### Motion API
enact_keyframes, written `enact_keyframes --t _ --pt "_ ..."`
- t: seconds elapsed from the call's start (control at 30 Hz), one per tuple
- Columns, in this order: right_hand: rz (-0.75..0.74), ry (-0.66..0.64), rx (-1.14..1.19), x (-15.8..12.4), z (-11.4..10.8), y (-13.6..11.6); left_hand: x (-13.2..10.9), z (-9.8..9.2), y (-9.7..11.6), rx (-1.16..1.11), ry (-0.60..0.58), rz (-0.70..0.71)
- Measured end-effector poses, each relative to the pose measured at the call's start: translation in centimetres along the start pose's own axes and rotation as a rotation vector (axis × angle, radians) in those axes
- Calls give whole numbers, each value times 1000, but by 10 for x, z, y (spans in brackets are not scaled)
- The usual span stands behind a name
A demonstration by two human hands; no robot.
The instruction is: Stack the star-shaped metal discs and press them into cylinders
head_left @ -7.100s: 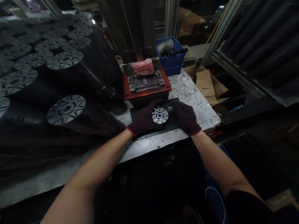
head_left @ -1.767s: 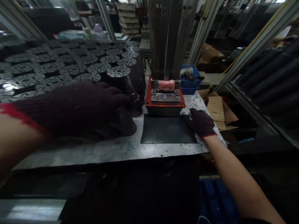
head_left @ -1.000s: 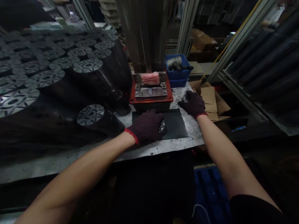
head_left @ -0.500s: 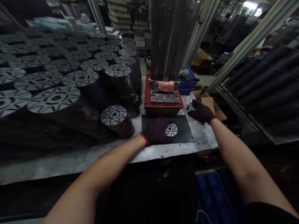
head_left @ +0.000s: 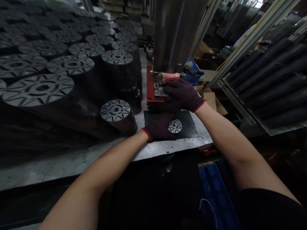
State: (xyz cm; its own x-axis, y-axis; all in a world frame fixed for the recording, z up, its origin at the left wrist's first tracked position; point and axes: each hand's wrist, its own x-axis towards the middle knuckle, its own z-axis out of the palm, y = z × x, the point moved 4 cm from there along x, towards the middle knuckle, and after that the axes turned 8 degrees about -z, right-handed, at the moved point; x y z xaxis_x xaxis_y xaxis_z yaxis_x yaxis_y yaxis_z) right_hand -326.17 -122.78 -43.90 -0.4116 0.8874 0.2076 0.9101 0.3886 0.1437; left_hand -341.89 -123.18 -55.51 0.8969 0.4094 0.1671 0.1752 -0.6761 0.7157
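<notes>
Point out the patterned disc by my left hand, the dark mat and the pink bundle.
Patterned disc point(head_left: 175, 126), head view: middle of its face.
Dark mat point(head_left: 189, 124), head view: bare part near its right end.
Pink bundle point(head_left: 170, 77), head view: middle of its visible side.

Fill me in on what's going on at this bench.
A person in dark work gloves has both hands busy. The left hand holds a round slotted piece, its patterned face upward, at the dark mat. The right hand is over the red-based fixture, just in front of the pink-wrapped bar; whether it grips anything is hidden. To the person's left, tall dark stacks with similarly patterned tops crowd the bench, and a shorter stack stands nearest the left hand.
</notes>
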Motion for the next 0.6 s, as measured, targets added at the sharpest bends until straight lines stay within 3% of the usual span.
enact_keyframes --t 0.1,0.17,0.27,0.37,0.47,0.6 --pt "48 32 -6 -11 0 -6 2 1 0 3 -36 -14" --pt "168 145 79 -33 -3 -22 2 1 2 33 -21 -2" --pt "557 381 415 -85 6 -51 3 -1 6 60 5 13" --pt "891 454 738 -133 36 -79 3 -1 13 69 -21 8" --pt "954 451 725 -151 52 -94 4 -3 23 103 14 -8" --pt "965 433 555 -146 53 -98 4 1 32 128 55 -76"
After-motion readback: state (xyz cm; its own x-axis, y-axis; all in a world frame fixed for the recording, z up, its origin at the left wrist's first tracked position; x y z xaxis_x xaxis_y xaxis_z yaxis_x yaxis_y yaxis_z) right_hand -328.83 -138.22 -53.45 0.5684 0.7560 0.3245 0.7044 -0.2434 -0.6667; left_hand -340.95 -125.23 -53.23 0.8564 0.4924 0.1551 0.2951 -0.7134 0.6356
